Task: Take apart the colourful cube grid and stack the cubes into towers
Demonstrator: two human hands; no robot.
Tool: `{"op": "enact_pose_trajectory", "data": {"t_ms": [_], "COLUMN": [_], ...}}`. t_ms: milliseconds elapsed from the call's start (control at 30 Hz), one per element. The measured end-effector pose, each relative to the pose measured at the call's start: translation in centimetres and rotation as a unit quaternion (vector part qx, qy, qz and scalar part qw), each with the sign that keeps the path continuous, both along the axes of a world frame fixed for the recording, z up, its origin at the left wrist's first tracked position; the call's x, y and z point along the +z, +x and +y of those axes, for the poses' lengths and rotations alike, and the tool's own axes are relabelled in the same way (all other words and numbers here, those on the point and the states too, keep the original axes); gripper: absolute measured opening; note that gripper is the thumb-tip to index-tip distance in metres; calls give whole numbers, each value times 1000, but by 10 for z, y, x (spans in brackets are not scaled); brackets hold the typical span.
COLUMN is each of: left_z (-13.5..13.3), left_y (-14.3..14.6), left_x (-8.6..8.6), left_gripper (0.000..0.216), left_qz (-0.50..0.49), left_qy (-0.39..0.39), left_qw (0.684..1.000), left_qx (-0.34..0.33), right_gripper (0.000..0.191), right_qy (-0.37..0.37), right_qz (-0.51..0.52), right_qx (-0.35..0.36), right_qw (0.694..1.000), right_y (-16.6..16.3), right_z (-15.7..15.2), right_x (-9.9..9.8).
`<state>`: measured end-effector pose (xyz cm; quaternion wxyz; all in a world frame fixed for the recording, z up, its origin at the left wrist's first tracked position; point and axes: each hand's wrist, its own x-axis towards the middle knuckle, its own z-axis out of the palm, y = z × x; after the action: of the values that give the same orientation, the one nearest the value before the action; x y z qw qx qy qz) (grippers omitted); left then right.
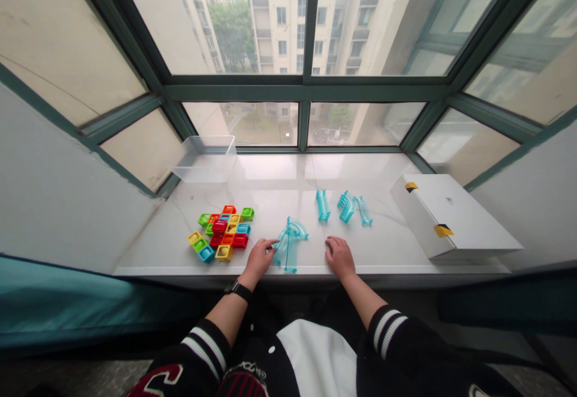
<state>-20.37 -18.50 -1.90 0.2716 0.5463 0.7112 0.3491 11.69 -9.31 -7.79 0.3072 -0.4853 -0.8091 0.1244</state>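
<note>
My left hand [260, 258], with a dark watch on its wrist, is closed on the left edge of a clear turquoise track piece. It belongs to a small cluster of turquoise track pieces [292, 247] lying near the sill's front edge, one of them curved; how they join is hard to make out. To the right of the cluster, my right hand [340, 257] rests on the white surface with its fingers curled in and nothing visible in them. Beyond it lie a straight turquoise track piece [323, 206], a ribbed curved piece [347, 206] and a slimmer bent piece [364, 211].
Several coloured cube blocks [228, 239] are grouped left of my left hand, a red one raised on top. A clear plastic bin [205, 166] stands at the back left by the window. At right is a white box [464, 217] with yellow-and-black tabs.
</note>
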Motion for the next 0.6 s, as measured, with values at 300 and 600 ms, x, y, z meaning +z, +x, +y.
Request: {"op": "enact_pose_trajectory", "data": {"t_ms": [300, 600], "left_z": [-2, -2], "left_y": [-4, -10], "left_x": [-2, 11], "left_gripper": [36, 40], "left_qz": [103, 199], "left_qy": [55, 143], "left_qw": [993, 969], "left_qx": [-33, -38], "right_gripper": [32, 31], "right_qy": [0, -5], "right_qz": [-7, 1], "right_qx": [-8, -7], "right_qw": [1000, 1000], "right_y": [0, 0], "right_z": [1, 0], "right_x": [-3, -1]}}
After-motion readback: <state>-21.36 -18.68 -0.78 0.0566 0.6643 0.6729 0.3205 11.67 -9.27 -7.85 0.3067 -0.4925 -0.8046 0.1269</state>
